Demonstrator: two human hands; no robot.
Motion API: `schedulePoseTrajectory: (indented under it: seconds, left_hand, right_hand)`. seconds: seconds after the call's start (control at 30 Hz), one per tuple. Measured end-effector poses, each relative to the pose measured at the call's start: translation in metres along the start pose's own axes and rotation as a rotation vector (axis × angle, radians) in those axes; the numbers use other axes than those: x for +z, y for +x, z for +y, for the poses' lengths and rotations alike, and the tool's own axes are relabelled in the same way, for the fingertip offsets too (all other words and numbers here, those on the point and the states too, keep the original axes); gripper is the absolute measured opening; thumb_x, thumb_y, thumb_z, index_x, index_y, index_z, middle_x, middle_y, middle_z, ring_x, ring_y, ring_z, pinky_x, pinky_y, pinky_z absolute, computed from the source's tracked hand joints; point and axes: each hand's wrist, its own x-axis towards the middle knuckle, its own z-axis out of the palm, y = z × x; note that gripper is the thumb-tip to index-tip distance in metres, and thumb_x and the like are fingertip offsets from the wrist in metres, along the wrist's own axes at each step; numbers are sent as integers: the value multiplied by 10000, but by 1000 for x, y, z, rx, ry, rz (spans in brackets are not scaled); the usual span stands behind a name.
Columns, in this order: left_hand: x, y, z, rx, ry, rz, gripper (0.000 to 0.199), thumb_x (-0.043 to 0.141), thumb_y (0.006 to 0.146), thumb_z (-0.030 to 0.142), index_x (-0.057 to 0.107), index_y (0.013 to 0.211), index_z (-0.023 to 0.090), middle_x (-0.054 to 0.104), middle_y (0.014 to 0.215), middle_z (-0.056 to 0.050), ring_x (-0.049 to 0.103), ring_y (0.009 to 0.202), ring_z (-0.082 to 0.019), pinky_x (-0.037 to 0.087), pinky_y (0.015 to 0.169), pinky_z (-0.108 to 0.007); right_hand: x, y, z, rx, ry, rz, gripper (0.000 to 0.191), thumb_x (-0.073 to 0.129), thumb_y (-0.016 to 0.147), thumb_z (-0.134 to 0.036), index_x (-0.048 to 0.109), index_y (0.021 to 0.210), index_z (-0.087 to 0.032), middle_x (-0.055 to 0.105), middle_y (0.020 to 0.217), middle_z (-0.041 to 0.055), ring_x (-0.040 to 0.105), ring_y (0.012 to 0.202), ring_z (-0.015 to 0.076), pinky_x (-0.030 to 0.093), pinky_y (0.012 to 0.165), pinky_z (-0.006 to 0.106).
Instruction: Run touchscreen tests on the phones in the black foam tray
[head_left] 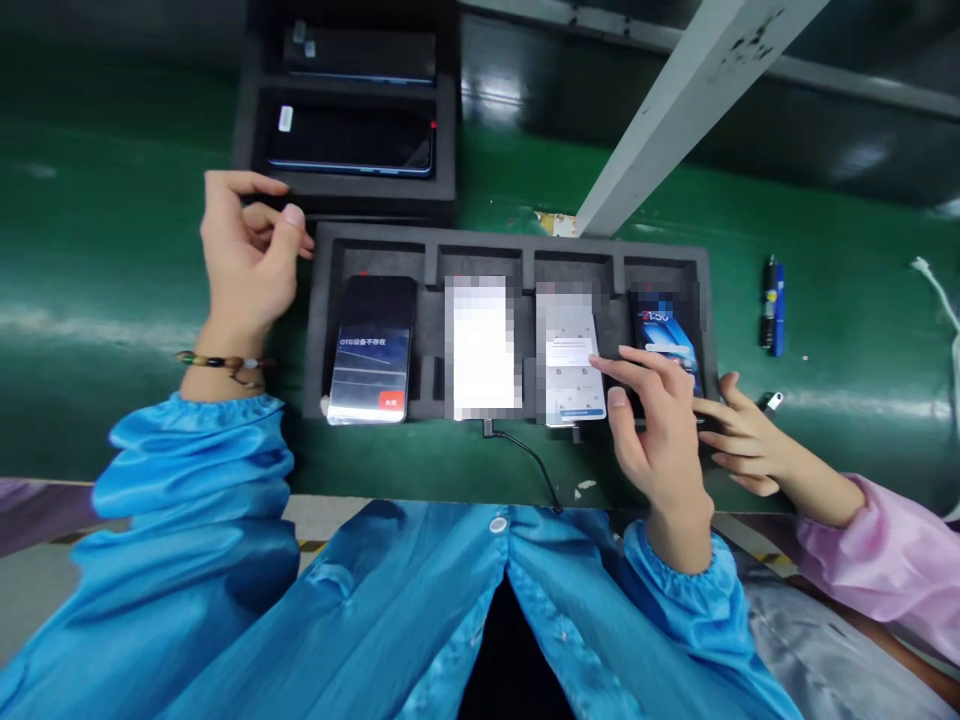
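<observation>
A dark foam tray (pixel 324 300) holds several phones in a row. My right hand (pixel 656 415) reaches over it with fingers spread, the index fingertip at the right edge of the third phone (pixel 566 395), whose screen shows a pop-up. Beside the tray's upper left corner, my left hand (pixel 251 250) hovers with loosely bent fingers and nothing visible in it. The leftmost phone (pixel 373 345) has a dark screen with Chinese text and a red button. A bright white screen fills the second phone (pixel 484 345). Partly behind my right hand lies the fourth phone (pixel 667 330), lit blue.
A co-worker's hand (pixel 750 440) with a pink sleeve touches near the tray's lower right corner. Another foam tray (pixel 345 195) with dark phones stands behind. A slanted metal post (pixel 675 110) rises beyond. Pens (pixel 772 305) lie rightward; a black cable (pixel 536 460) hangs frontward.
</observation>
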Motion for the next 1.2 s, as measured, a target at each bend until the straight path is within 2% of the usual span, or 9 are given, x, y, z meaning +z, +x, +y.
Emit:
schedulePoseTrajectory:
  seconds: [0.1,0.2,0.57,0.63,0.73,0.8,0.93,1.07,1.2]
  left_hand:
    - [-1,-1,2,-30,20,-7,376,855,962,442,621,1170,234,616,740,46,620,654,-120,531,641,-264]
    - [-2,-2,2,-18,53,-5,328,828,970,405,637,1182,244,631,751,48,634,656,-117,526,650,-269]
    - [-6,-3,3,35,43,-48,393,839,973,467,666,1225,219,657,774,21,668,693,-123,532,671,-269]
    - [-6,-3,1,30,60,-42,414,847,960,459,673,1241,211,656,779,20,672,701,-126,534,685,-275]
    - [-8,-2,3,48,109,-29,405,828,964,441,708,1261,193,675,817,5,690,731,-133,546,732,-291]
    - [-9,-4,14,102,146,-7,371,793,981,440,742,1242,182,703,858,-19,706,765,-147,557,761,-308]
    - [-5,-10,61,211,328,-44,283,654,1077,441,807,1170,222,797,1006,-44,761,945,-204,595,928,-374]
    - [6,-15,105,336,469,-158,291,626,1093,451,828,1082,242,842,1057,-43,777,1017,-247,570,1016,-426]
    - [14,-12,116,398,514,-303,303,611,1095,474,820,1042,262,845,1018,-31,767,971,-241,555,1011,-436]
  right_hand:
    - [0,3,0,-3,-8,-23,330,550,1114,-289,728,1391,-309,728,1440,95,649,1399,320,469,1219,606]
    - [-3,2,1,41,15,33,336,528,1125,-305,737,1387,-311,717,1463,95,634,1415,328,468,1210,613]
    - [2,7,-3,-37,17,5,319,507,1141,-239,706,1385,-293,753,1372,77,641,1420,290,443,1217,551]
    - [-5,5,-6,-41,-4,6,251,542,1140,-275,716,1322,-269,773,1294,76,672,1346,287,479,1153,515]
    - [-19,-7,-16,-12,-19,-29,164,666,1104,-403,712,1078,-247,780,1011,36,724,989,235,541,891,406]
    - [-24,-18,-27,24,-57,-83,314,716,1062,-545,694,990,-240,764,904,24,702,820,212,518,745,373]
    - [-15,-34,-50,74,-293,-218,549,586,1068,-716,739,1002,-193,782,873,78,743,809,266,489,700,387]
    - [0,-37,-60,155,-304,-225,500,537,1136,-598,755,961,-183,788,855,72,757,762,242,431,652,355]
    - [6,-39,-58,218,-188,-221,375,557,1156,-455,751,977,-188,789,848,46,769,779,227,433,683,336]
